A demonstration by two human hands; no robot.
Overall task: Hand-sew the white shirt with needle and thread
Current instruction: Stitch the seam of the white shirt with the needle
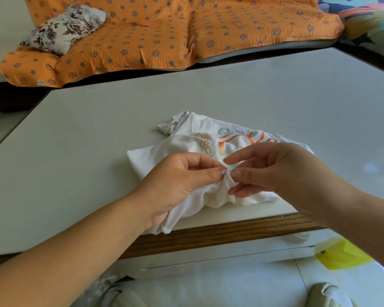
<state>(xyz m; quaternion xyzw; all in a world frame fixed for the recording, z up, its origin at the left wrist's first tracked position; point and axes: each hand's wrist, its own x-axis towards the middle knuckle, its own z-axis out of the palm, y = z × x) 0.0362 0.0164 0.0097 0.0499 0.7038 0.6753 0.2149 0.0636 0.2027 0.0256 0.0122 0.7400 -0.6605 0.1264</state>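
Note:
A crumpled white shirt (pixel 186 142) with orange print lies on the white table (pixel 98 134) near its front edge. My left hand (pixel 177 180) pinches a bunched fold of the shirt between thumb and forefinger. Opposite it, my right hand (pixel 273 169) pinches at the same fold, thumb and forefinger tips together, the other fingers spread. A thin needle (pixel 227 170) barely shows between the two thumbs. No thread is visible.
The table's wooden front edge (pixel 231 231) runs below the shirt. A sofa with an orange patterned cover (pixel 164 34) and a floral pillow (pixel 64 27) stands beyond the table. A yellow object (pixel 341 255) lies on the tiled floor at the lower right.

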